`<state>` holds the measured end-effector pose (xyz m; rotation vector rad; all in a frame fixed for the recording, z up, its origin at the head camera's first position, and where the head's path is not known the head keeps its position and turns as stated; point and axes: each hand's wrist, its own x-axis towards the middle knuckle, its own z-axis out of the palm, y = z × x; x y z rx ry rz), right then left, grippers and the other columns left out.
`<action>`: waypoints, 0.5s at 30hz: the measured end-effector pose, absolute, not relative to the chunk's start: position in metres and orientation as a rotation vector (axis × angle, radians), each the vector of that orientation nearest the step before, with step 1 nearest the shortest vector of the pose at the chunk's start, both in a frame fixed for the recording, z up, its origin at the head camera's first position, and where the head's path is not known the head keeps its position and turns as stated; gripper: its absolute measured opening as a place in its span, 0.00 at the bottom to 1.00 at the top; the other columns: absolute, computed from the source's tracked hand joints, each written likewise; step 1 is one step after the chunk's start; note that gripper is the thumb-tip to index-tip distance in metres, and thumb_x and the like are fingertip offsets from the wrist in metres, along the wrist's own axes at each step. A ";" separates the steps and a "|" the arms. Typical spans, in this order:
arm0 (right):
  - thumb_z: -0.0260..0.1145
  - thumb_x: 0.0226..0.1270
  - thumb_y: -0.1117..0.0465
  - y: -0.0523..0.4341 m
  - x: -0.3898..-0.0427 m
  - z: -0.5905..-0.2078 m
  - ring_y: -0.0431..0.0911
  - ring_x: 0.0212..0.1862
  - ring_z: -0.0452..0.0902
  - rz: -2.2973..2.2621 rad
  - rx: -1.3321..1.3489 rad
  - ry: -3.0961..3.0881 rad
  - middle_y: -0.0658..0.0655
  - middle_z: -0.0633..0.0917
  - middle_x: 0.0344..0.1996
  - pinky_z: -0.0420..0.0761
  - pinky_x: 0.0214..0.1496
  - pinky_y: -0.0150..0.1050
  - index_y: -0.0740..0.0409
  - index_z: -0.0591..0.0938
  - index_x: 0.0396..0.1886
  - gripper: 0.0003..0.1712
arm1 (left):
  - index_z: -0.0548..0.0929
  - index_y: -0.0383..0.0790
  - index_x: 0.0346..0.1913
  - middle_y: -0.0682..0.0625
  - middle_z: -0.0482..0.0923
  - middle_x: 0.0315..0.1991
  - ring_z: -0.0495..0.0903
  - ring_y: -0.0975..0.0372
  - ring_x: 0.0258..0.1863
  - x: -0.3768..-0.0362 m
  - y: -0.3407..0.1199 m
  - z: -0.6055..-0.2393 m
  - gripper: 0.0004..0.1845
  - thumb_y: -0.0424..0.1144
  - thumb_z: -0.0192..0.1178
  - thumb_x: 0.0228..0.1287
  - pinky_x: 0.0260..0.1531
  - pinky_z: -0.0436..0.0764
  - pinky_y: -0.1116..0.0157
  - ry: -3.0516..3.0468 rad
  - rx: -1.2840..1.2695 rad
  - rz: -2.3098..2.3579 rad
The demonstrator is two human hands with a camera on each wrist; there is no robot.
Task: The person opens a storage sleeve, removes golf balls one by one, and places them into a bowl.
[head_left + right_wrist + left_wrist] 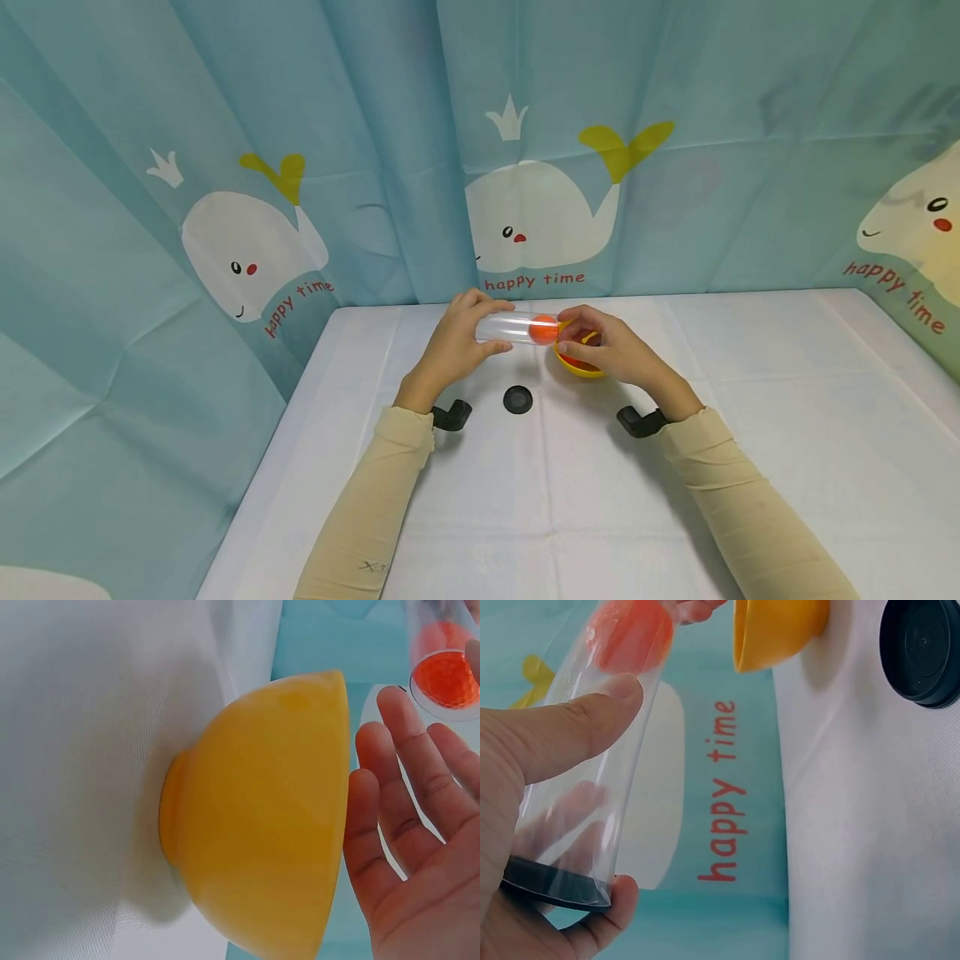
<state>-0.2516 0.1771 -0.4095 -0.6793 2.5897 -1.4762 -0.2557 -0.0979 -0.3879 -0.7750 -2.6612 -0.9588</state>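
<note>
Clear tube [513, 327] with an orange ball [542, 329], gripped by the left hand [457, 346]; the right hand [611, 350], fingers spread, hovers over a yellow bowl [581, 367] near the white table's [787, 433] far edge.

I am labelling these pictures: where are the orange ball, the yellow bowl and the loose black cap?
orange ball [542, 329], head view, its middle
yellow bowl [262, 825], right wrist view, outer wall
black cap [517, 400], head view, its top

Open white table [750, 433] to either side and toward the viewer; obstacles: yellow bowl [581, 367] under the right hand [611, 350], black lid [517, 400] between the forearms, curtain [375, 167] closing the rear
</note>
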 end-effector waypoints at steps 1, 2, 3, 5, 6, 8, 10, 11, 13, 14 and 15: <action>0.69 0.72 0.54 0.177 -0.252 -0.410 0.50 0.49 0.80 -1.473 -0.679 2.587 0.57 0.87 0.45 0.80 0.52 0.38 0.57 0.77 0.62 0.24 | 0.83 0.49 0.63 0.50 0.76 0.53 0.72 0.54 0.56 -0.256 -0.098 -0.388 0.30 0.40 0.78 0.55 0.55 0.77 0.54 -2.659 -0.778 -0.957; 0.69 0.72 0.54 0.177 -0.252 -0.410 0.50 0.49 0.80 -1.470 -0.678 2.586 0.57 0.87 0.45 0.80 0.52 0.39 0.58 0.77 0.62 0.24 | 0.83 0.49 0.63 0.49 0.76 0.53 0.72 0.54 0.56 -0.255 -0.098 -0.388 0.30 0.40 0.78 0.55 0.55 0.77 0.54 -2.657 -0.781 -0.955; 0.69 0.72 0.55 0.177 -0.252 -0.410 0.50 0.48 0.80 -1.471 -0.675 2.584 0.57 0.87 0.45 0.80 0.52 0.39 0.58 0.77 0.62 0.24 | 0.83 0.48 0.62 0.48 0.76 0.53 0.72 0.54 0.56 -0.255 -0.097 -0.387 0.30 0.39 0.78 0.55 0.55 0.77 0.54 -2.653 -0.785 -0.955; 0.70 0.71 0.55 0.176 -0.251 -0.410 0.50 0.48 0.80 -1.474 -0.676 2.580 0.57 0.87 0.44 0.80 0.51 0.39 0.58 0.77 0.62 0.24 | 0.83 0.48 0.62 0.47 0.77 0.53 0.72 0.54 0.56 -0.255 -0.097 -0.387 0.30 0.39 0.78 0.55 0.55 0.77 0.53 -2.646 -0.792 -0.949; 0.70 0.71 0.56 0.176 -0.251 -0.410 0.50 0.47 0.80 -1.478 -0.678 2.576 0.57 0.87 0.44 0.80 0.51 0.39 0.58 0.77 0.62 0.24 | 0.83 0.48 0.62 0.47 0.77 0.53 0.72 0.54 0.55 -0.255 -0.097 -0.387 0.30 0.39 0.79 0.55 0.55 0.77 0.54 -2.643 -0.795 -0.947; 0.70 0.71 0.56 0.176 -0.251 -0.410 0.50 0.46 0.81 -1.483 -0.685 2.573 0.57 0.87 0.44 0.81 0.50 0.38 0.57 0.77 0.62 0.23 | 0.83 0.48 0.62 0.46 0.77 0.53 0.72 0.54 0.55 -0.255 -0.097 -0.388 0.30 0.39 0.79 0.54 0.55 0.77 0.53 -2.637 -0.800 -0.947; 0.70 0.70 0.56 0.176 -0.250 -0.410 0.50 0.45 0.81 -1.493 -0.685 2.568 0.57 0.87 0.44 0.81 0.49 0.37 0.56 0.78 0.61 0.23 | 0.83 0.48 0.62 0.47 0.77 0.53 0.72 0.54 0.56 -0.255 -0.097 -0.388 0.30 0.39 0.79 0.54 0.55 0.77 0.53 -2.635 -0.800 -0.945; 0.70 0.70 0.55 0.176 -0.250 -0.410 0.50 0.45 0.81 -1.495 -0.687 2.565 0.56 0.87 0.44 0.81 0.49 0.37 0.55 0.78 0.61 0.22 | 0.84 0.48 0.62 0.48 0.77 0.53 0.72 0.54 0.56 -0.255 -0.097 -0.387 0.29 0.39 0.79 0.54 0.55 0.77 0.54 -2.635 -0.797 -0.945; 0.71 0.70 0.55 0.177 -0.250 -0.410 0.50 0.45 0.82 -1.507 -0.682 2.557 0.56 0.87 0.45 0.81 0.49 0.37 0.54 0.78 0.60 0.22 | 0.84 0.48 0.62 0.48 0.77 0.53 0.72 0.54 0.57 -0.255 -0.098 -0.387 0.29 0.40 0.78 0.55 0.56 0.77 0.53 -2.631 -0.788 -0.949; 0.71 0.70 0.55 0.177 -0.251 -0.410 0.51 0.46 0.82 -1.520 -0.672 2.549 0.56 0.87 0.46 0.81 0.50 0.37 0.53 0.78 0.60 0.22 | 0.84 0.47 0.61 0.47 0.77 0.54 0.72 0.54 0.57 -0.255 -0.098 -0.387 0.29 0.40 0.79 0.55 0.57 0.77 0.53 -2.626 -0.786 -0.956; 0.71 0.70 0.55 0.178 -0.251 -0.411 0.51 0.47 0.82 -1.529 -0.668 2.542 0.56 0.86 0.47 0.81 0.51 0.37 0.54 0.78 0.60 0.22 | 0.84 0.47 0.61 0.47 0.77 0.54 0.72 0.53 0.57 -0.256 -0.098 -0.387 0.29 0.40 0.78 0.55 0.57 0.77 0.53 -2.618 -0.785 -0.969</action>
